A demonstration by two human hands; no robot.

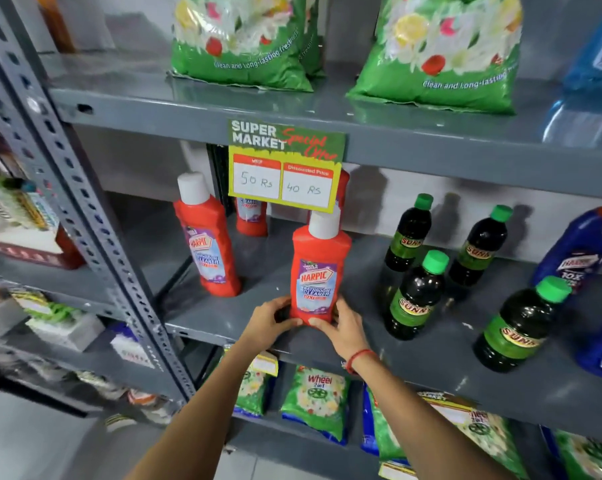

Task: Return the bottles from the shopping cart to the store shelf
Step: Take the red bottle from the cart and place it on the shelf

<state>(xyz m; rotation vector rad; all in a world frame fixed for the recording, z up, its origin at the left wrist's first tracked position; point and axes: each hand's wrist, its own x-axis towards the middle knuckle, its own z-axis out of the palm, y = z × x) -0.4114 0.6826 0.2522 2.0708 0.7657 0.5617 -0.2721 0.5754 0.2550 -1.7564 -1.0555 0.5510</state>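
Head view looks down onto a grey metal shelf (414,368) where a person steadies a red Harpic bottle (318,271) with both hands. It stands upright near the front edge of the shelf, white cap on top, its label reading "HARPIC" and "BATHROOM CLEANER". The left hand (270,318) cups the bottle's lower left side and the right hand (341,327) its lower right, the fingers (318,322) of both curled and pressed against the base, so the bottle is pinched between the two hands. A red thread band (358,358) circles the right wrist.

Behind and to the left stands a second red Harpic bottle (209,244) with the same label, tilted a little, and well apart from the held one. Further back, a third red bottle (251,216) is partly hidden by a hanging price card (285,164) that reads "SUPER MARKET", "Special Offer", "MRP 50 Rs" and "Discounted Price 40 Rs".

To the right stand four dark bottles with green caps (415,299), labelled "SUNNY". At the far right, a blue Harpic bottle (580,251) shows "10X". On the shelf above sit green detergent bags (434,53) printed "Clean and Long-lasting"; below, smaller packs (317,400) read "Wheel 2in1".
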